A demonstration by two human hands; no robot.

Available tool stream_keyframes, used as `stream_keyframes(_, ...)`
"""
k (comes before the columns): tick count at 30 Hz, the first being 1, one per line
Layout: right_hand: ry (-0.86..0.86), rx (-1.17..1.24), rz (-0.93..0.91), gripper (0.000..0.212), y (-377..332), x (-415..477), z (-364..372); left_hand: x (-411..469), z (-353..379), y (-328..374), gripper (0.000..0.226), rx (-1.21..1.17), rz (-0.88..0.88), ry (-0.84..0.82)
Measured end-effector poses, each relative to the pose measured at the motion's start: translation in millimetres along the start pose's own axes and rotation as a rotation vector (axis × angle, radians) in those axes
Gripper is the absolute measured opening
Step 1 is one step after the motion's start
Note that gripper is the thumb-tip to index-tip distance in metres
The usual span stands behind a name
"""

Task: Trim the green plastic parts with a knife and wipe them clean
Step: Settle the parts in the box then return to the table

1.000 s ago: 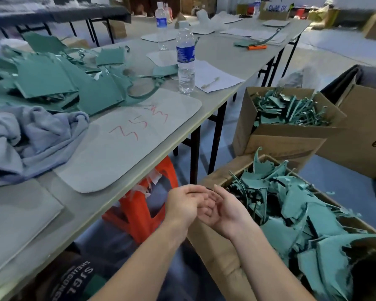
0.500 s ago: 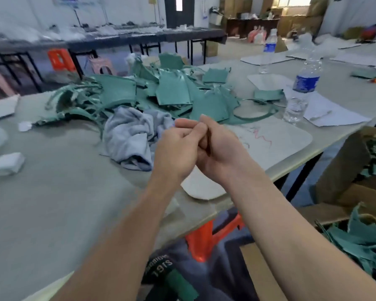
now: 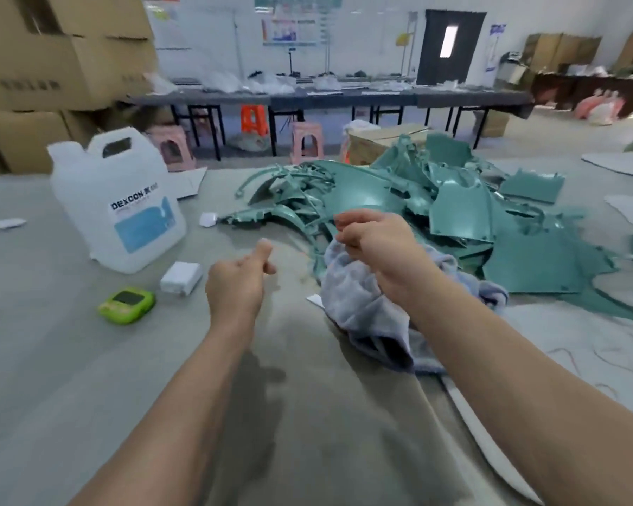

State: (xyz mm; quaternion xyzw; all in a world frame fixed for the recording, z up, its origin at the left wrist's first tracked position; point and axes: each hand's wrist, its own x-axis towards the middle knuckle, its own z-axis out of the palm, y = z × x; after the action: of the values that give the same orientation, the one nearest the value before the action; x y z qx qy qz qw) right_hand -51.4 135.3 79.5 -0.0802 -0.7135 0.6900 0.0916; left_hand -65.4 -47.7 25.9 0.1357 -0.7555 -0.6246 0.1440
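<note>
Over a grey workshop table [image 3: 52,359], the left hand [image 3: 238,283] is hovering curled, empty. The right hand [image 3: 375,241] is hanging curled over a cloth [image 3: 359,304] by green parts [image 3: 461,210], grasp unclear.

A white plastic jug [image 3: 117,202] labelled DEXCON stood upright on the grey bench [image 3: 52,359]. Near it lay a small white box [image 3: 181,277], and beside that a lime-green timer-like device [image 3: 127,304]. Cardboard cartons [image 3: 52,67] were stacked at the back left. An orange stool [image 3: 251,120] and a pink stool [image 3: 307,142] stood by a long dark table [image 3: 344,96], with a dark door [image 3: 450,47] behind.
</note>
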Motion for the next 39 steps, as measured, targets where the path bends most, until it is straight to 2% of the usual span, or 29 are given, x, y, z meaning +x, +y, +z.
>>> stream_keyframes(1, -0.010, -0.113, -0.038, 0.026, -4, 13, 9, 9, -4, -5, 0.037, 0.050, -0.012, 0.089)
stream_keyframes(3, -0.043, -0.390, -0.140, 0.035, -10, 41, 26, 22, -8, -15, 0.028, 0.104, 0.010, 0.152)
stream_keyframes(5, -0.089, -0.786, -0.235, 0.044, -8, 68, 42, 32, -7, -24, 0.018, 0.116, 0.065, 0.106)
stream_keyframes(7, -0.042, -1.231, -0.317, 0.043, -1, 91, 52, 40, -6, -33, 0.022, 0.137, 0.101, 0.023)
stream_keyframes(8, 0.002, -1.381, -0.347, 0.039, 3, 102, 53, 44, -4, -37, 0.021, 0.172, 0.103, -0.020)
stream_keyframes(10, 0.053, -1.550, -0.326, 0.034, 10, 118, 51, 49, -6, -43, 0.016, 0.255, 0.097, -0.065)
stream_keyframes(12, 0.051, -1.620, -0.279, 0.027, 14, 128, 47, 54, -9, -47, 0.015, 0.229, 0.071, -0.064)
stream_keyframes(14, 0.025, -1.664, -0.305, 0.010, 15, 130, 45, 59, -10, -50, 0.016, 0.168, 0.037, -0.060)
stream_keyframes(16, 0.026, -1.663, -0.368, 0.014, 6, 125, 41, 61, -9, -50, 0.017, 0.156, 0.031, -0.059)
stream_keyframes(18, 0.112, -1.622, -0.475, 0.018, -17, 119, 34, 61, -7, -50, 0.017, 0.153, 0.045, -0.074)
stream_keyframes(20, 0.178, -1.525, -0.583, 0.034, -50, 109, 30, 57, -4, -47, 0.016, 0.176, 0.054, -0.101)
stream_keyframes(22, 0.138, -1.355, -0.692, 0.045, -80, 88, 31, 54, -3, -44, 0.015, 0.146, 0.046, -0.129)
stream_keyframes(25, -0.006, -1.093, -0.891, 0.039, -94, 46, 46, 48, -5, -40, 0.016, -0.059, -0.040, -0.209)
stream_keyframes(27, -0.103, -1.009, -0.996, 0.029, -81, 18, 61, 45, -6, -37, 0.034, -0.262, -0.140, -0.283)
stream_keyframes(30, -0.241, -1.031, -1.191, 0.025, -37, -19, 67, 40, -14, -34, 0.061, -0.597, -0.235, -0.413)
stream_keyframes(32, -0.351, -0.983, -1.188, 0.020, 6, -39, 67, 38, -23, -34, 0.072, -0.792, -0.268, -0.562)
stream_keyframes(34, -0.473, -0.866, -1.076, 0.018, 45, -55, 68, 32, -28, -31, 0.070, -0.870, -0.380, -0.604)
stream_keyframes(37, -0.520, -0.705, -0.907, 0.021, 78, -62, 70, 23, -24, -25, 0.052, -0.663, -0.517, -0.600)
stream_keyframes(39, -0.558, -0.679, -0.850, 0.025, 82, -62, 67, 20, -21, -24, 0.031, -0.599, -0.500, -0.621)
